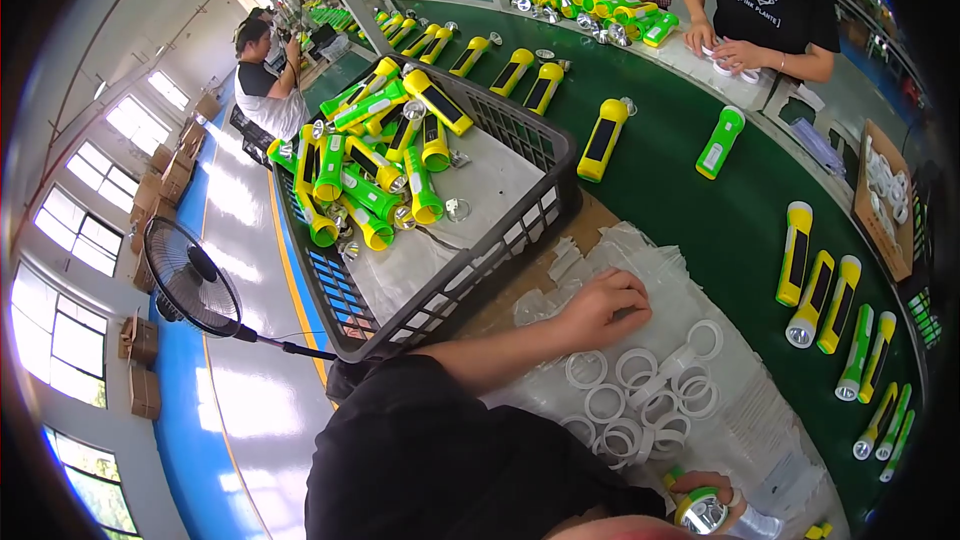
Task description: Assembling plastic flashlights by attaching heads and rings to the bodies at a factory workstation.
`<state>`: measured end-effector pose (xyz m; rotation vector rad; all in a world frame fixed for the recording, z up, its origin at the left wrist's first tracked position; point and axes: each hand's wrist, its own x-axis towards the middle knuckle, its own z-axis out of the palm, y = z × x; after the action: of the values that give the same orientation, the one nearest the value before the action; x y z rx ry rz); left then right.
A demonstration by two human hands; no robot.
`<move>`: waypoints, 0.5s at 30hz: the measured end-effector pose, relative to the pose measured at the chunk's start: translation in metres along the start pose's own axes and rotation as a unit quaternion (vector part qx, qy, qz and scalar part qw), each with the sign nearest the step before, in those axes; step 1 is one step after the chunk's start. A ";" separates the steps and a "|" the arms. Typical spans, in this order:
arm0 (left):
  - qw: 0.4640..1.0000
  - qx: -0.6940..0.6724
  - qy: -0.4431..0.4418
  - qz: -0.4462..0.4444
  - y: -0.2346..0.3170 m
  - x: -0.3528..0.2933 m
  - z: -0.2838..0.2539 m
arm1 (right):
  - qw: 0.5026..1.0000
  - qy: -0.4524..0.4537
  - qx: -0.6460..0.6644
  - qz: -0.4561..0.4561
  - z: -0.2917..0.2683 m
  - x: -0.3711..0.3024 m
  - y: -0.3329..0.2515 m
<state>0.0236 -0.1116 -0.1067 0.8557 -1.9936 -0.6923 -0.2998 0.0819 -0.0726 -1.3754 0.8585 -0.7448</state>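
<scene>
My left hand reaches forward and lies knuckles-up on a crumpled clear plastic bag, fingers curled; whether anything is under them is hidden. Just below it, several white plastic rings lie loose on the plastic. My right hand sits at the bottom edge and grips a green and yellow flashlight with its silver reflector end facing up. A black mesh crate to the left of my left hand holds a pile of green and yellow flashlights.
A green conveyor belt carries flashlights, one yellow, one green, a row at right. A person in black works across the belt. A cardboard box of white parts stands right. A floor fan stands left.
</scene>
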 end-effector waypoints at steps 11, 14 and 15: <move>1.000 0.016 -0.018 -0.002 0.000 -0.001 -0.001 | 0.973 -0.077 0.008 0.219 -0.013 -0.010 -0.025; 1.000 0.019 -0.018 -0.001 -0.002 -0.001 0.000 | 0.970 -0.098 0.010 0.224 -0.018 -0.005 -0.021; 1.000 0.019 -0.017 -0.001 -0.002 -0.001 0.000 | 0.968 -0.106 0.011 0.227 -0.020 -0.004 -0.020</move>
<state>0.0251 -0.1120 -0.1089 0.8741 -2.0425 -0.6761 -0.3178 0.0740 -0.0525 -1.1543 0.9442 -0.2473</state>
